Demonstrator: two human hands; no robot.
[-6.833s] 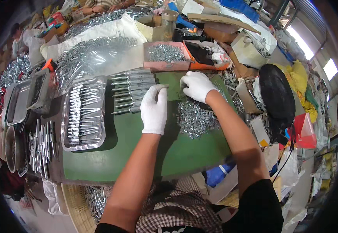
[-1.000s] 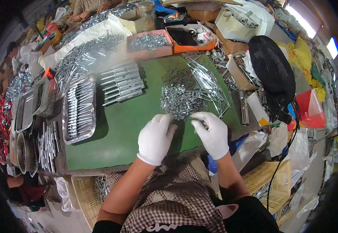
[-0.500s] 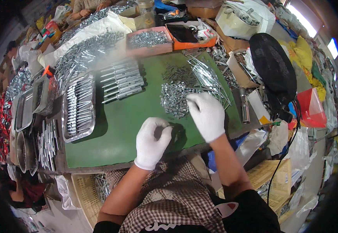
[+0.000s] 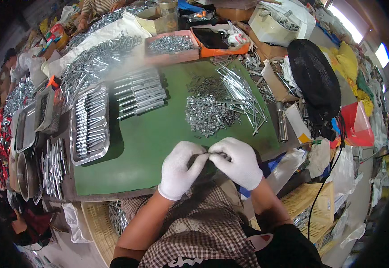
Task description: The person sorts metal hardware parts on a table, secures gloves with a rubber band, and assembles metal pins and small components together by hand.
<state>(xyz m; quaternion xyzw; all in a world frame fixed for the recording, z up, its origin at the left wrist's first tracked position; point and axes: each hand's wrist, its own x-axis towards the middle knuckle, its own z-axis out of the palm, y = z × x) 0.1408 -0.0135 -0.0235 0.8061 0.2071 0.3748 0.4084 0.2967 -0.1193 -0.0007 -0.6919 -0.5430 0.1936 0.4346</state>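
Observation:
Both of my white-gloved hands meet above the near edge of the green work mat [image 4: 127, 174]. My left hand [image 4: 183, 169] and my right hand [image 4: 238, 163] are each closed in a pinch, fingertips almost touching. A small, thin metal part [image 4: 211, 153] shows between them; its exact kind is too small to tell. Just beyond lies a heap of small silvery metal fittings [image 4: 207, 117]. Behind that heap are dark screws [image 4: 203, 85], with long thin metal rods [image 4: 243, 96] to their right.
At left on the mat, metal rods with sleeves [image 4: 140, 96] lie in a row beside a metal tray [image 4: 107, 147] of similar rods. Behind stand a pink box [image 4: 176, 57] and an orange box [image 4: 223, 51]. A black mesh-covered object [image 4: 314, 78] stands at right. Another person [image 4: 98, 6] sits far left.
My right hand has come back from the fittings heap toward me and met my left hand. The left hand has shifted slightly right and nearer the mat's edge.

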